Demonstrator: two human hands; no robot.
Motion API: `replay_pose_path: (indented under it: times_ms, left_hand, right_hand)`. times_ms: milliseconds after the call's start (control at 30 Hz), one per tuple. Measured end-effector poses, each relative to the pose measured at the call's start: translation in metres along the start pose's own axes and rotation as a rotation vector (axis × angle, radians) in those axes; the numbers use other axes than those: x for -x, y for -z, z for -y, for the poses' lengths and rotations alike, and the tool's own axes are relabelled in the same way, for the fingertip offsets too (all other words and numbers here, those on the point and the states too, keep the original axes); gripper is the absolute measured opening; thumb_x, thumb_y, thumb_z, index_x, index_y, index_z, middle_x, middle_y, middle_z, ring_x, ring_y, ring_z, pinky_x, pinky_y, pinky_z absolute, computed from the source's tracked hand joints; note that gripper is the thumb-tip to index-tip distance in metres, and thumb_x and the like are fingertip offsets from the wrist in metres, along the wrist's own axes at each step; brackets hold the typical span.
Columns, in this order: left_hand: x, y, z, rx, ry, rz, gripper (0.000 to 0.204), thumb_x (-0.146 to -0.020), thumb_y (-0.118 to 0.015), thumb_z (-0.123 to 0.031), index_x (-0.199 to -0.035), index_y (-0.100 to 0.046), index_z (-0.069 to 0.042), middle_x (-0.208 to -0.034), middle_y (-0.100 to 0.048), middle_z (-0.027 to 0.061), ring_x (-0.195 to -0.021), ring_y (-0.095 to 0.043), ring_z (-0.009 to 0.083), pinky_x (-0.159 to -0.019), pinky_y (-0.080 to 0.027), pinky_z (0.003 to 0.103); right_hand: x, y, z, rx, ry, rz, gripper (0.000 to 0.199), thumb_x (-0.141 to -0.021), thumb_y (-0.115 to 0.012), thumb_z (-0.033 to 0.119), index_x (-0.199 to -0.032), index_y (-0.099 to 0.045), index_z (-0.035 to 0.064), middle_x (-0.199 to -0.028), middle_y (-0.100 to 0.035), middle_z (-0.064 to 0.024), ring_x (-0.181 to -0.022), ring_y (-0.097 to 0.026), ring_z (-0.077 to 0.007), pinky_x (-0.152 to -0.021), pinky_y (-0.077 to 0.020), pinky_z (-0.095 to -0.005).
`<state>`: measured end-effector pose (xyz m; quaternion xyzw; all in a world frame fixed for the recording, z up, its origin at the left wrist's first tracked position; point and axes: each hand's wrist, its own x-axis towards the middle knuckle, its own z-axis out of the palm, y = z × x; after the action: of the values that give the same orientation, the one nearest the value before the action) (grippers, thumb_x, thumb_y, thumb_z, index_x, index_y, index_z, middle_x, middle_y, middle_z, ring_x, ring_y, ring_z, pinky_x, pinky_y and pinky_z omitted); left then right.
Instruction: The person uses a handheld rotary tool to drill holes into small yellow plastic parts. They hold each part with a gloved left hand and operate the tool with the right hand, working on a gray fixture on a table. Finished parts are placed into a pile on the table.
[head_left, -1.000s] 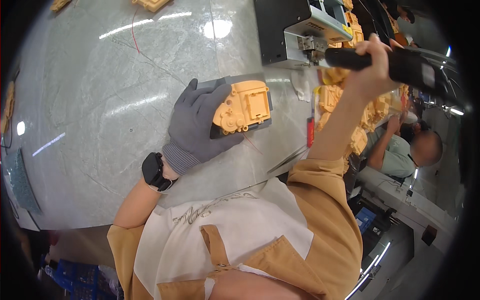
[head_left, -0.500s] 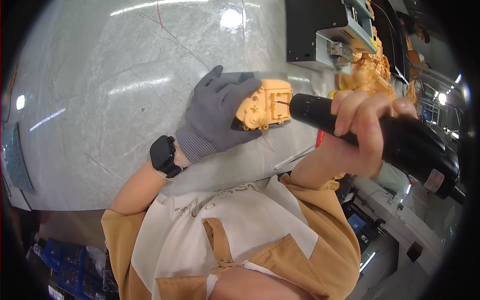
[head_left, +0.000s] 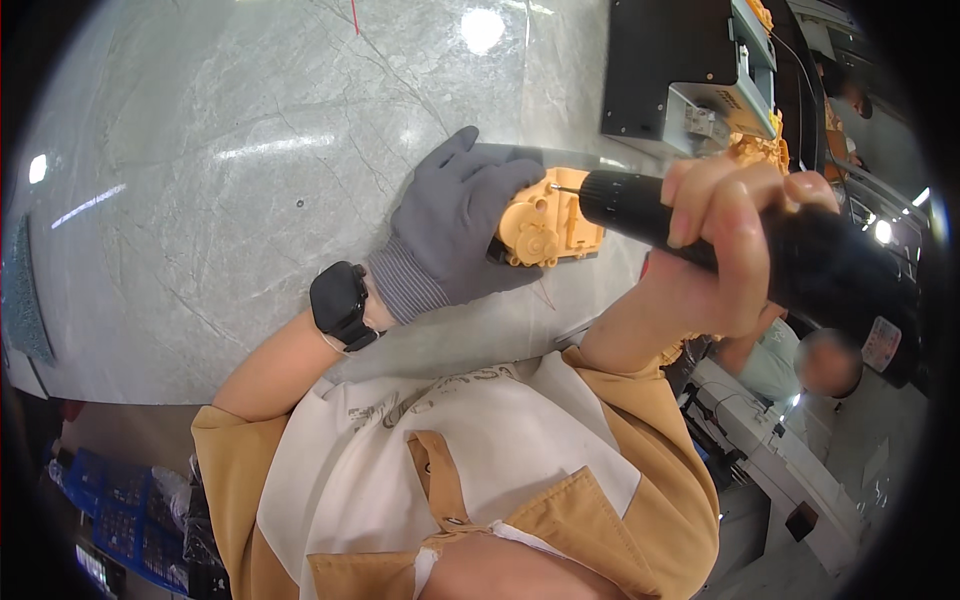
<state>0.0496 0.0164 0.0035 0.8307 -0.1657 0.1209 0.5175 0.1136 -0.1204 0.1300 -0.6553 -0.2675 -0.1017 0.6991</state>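
My left hand (head_left: 455, 220), in a grey knit glove, is closed around an orange plastic housing (head_left: 535, 232) from its left side and steadies it over the table. The housing has a round raised part, small screw bosses and a rectangular recess. A dark flat piece shows partly beneath it. My bare right hand (head_left: 725, 225) grips a black electric screwdriver (head_left: 625, 203), held level and pointing left. Its thin bit reaches a boss near the housing's upper edge; whether a screw sits there is too small to tell.
A black and grey machine (head_left: 655, 75) stands on the grey marbled table (head_left: 250, 220) at the far right, with more orange parts (head_left: 765, 150) beside it. Blue crates (head_left: 125, 510) are at lower left. Another person (head_left: 775, 355) is at the right, beyond my right arm.
The screwdriver's bit has gone from the housing's rectangular recess to a boss near its upper edge. The view has shifted a little, and another person has come into sight at the right.
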Motion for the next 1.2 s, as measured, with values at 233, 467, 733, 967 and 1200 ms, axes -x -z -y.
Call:
replay_pose_path:
  times_ms: [233,467,733,967,1200]
  left_hand:
    - [-0.003,0.001,0.001,0.006,-0.012,0.001,0.077,-0.059,-0.087,-0.03,-0.121,-0.046,-0.01,-0.112,-0.059,0.0094,-0.105,-0.057,0.0273,-0.105,-0.036,0.054]
    - [-0.003,0.008,0.004,0.108,0.048,0.026,0.091,-0.062,-0.083,-0.032,-0.135,-0.037,-0.004,-0.113,-0.06,0.011,-0.101,-0.059,0.0275,-0.106,-0.037,0.053]
    - [-0.001,0.009,0.007,0.217,0.092,0.009,0.096,-0.065,-0.083,-0.035,-0.138,-0.033,0.003,-0.11,-0.062,0.0143,-0.104,-0.06,0.0312,-0.108,-0.033,0.053]
    - [-0.01,0.012,0.002,0.217,0.169,0.061,0.09,-0.069,-0.08,-0.032,-0.138,-0.033,0.002,-0.108,-0.062,0.0131,-0.102,-0.061,0.0293,-0.108,-0.032,0.052]
    - [-0.009,0.003,-0.031,0.352,0.39,-0.012,0.081,-0.073,-0.078,-0.021,-0.137,-0.034,0.002,-0.113,-0.057,0.0138,-0.104,-0.06,0.022,-0.094,-0.047,0.042]
  right_hand:
    - [-0.003,-0.007,-0.001,0.002,-0.037,0.019,0.039,-0.075,-0.052,-0.002,-0.113,-0.048,0.0051,-0.064,-0.045,-0.0049,-0.05,-0.045,-0.0163,-0.058,-0.0418,-0.0365]
    - [-0.006,-0.007,0.0,0.039,-0.093,0.155,0.037,-0.077,-0.052,-0.001,-0.112,-0.047,0.0097,-0.065,-0.046,-0.0044,-0.051,-0.044,-0.0148,-0.059,-0.0392,-0.0356]
    - [-0.002,-0.001,-0.003,-0.007,-0.154,0.123,0.044,-0.083,-0.062,-0.002,-0.114,-0.034,0.0115,-0.068,-0.049,-0.0067,-0.048,-0.05,-0.019,-0.053,-0.0449,-0.0387]
    - [0.0,0.001,-0.008,-0.051,-0.138,0.089,0.044,-0.082,-0.063,0.0,-0.115,-0.036,0.0109,-0.067,-0.048,-0.0055,-0.048,-0.049,-0.0193,-0.053,-0.0443,-0.038]
    - [0.022,0.06,0.052,-0.509,0.169,-0.316,0.025,-0.082,-0.058,0.008,-0.106,-0.051,0.0046,-0.063,-0.046,0.0013,-0.056,-0.048,-0.0117,-0.073,-0.0399,-0.032]
